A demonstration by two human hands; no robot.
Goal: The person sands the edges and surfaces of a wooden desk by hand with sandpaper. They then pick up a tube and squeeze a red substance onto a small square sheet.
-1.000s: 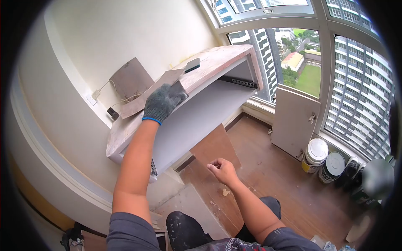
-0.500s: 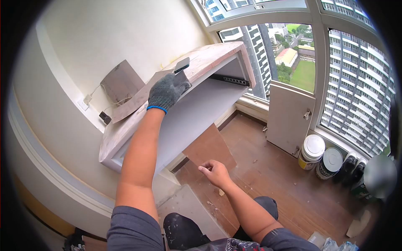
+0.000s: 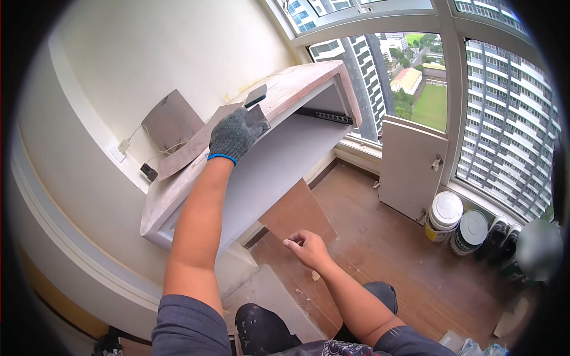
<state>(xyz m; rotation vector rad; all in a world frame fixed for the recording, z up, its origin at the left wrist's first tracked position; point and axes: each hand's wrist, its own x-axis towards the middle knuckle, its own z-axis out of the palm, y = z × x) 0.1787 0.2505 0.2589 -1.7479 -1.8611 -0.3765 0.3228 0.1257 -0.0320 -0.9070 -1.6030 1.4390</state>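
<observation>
My left hand (image 3: 233, 133), in a grey knit glove with a blue cuff, is closed on a small grey sheet (image 3: 257, 117) at the top front edge of a worn whitish-pink cabinet (image 3: 303, 83). Just beyond the glove, a flat dark-edged object (image 3: 256, 96) rests on the cabinet top. The cabinet's front is open, showing a pale inside and a black slide rail (image 3: 332, 117). Bare and curled, my right hand (image 3: 310, 249) hangs over the floor below the cabinet, with nothing visible in its fingers.
Thin brownish panels (image 3: 172, 121) and a white cable lie behind the cabinet by the wall. A loose door panel (image 3: 411, 169) leans under the window. Paint buckets (image 3: 446, 209) and dark shoes (image 3: 491, 237) stand at the right. A brown board (image 3: 300, 216) is beneath the cabinet.
My left hand has shifted very slightly along the cabinet edge. My right hand has moved a little to the right and stays curled.
</observation>
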